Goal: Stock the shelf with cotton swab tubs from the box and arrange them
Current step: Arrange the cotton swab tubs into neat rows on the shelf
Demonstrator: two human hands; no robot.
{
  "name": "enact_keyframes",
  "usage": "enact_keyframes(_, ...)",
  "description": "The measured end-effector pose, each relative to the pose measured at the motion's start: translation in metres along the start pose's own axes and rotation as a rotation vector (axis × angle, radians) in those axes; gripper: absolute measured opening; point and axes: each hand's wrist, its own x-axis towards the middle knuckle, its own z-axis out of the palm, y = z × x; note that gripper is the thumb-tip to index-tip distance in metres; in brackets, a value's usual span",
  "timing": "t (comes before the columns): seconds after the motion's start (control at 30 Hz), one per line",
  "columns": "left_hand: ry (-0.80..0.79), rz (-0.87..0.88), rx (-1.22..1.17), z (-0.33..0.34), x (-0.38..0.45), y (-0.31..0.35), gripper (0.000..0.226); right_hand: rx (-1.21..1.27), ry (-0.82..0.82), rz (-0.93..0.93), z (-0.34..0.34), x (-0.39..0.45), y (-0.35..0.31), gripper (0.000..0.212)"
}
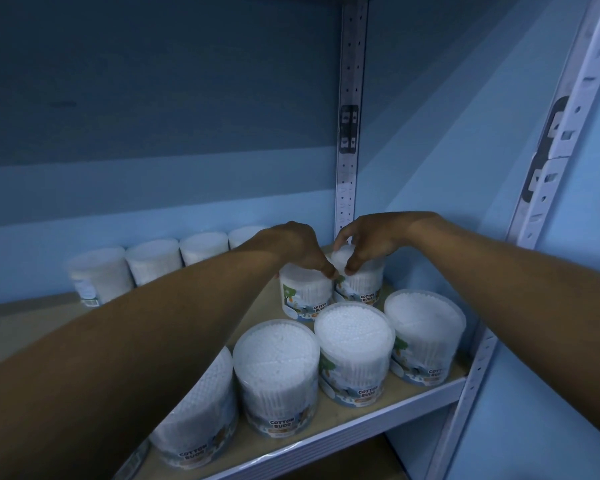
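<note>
Reaching in from the lower frame, both forearms cross the shelf (361,431) toward its back right corner. Nearest the camera, along the front edge: four tubs, e.g. front tub (276,372), upright, lids up, touching or just beside one another; the leftmost is partly hidden by the left arm. Labels face forward, probably for display.

Mid-frame: left hand (291,249) sits with fingers curled over the lid of left tub (305,292); right hand (368,242) pinches the lid rim of right tub (359,280) between thumb and curled fingers. The two tubs touch. Judgement: a second row is being squared up behind the front one, grips taken from above because the sides are crowded.

Farther, centre left: back row (153,258) of tubs along the wall, blurred. The box is out of view.

Surface: pale board shelf, white metal edge, slotted upright (349,133). Blue walls, dim light.
</note>
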Motion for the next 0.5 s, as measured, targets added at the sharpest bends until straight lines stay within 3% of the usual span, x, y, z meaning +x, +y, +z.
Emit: enact_keyframes(0.5, -0.019, 0.011, -0.021, 0.0013, 0.0015, -0.0020, 0.086, -0.037, -0.015, -0.014, 0.0003, -0.0032, -0.0016, 0.061)
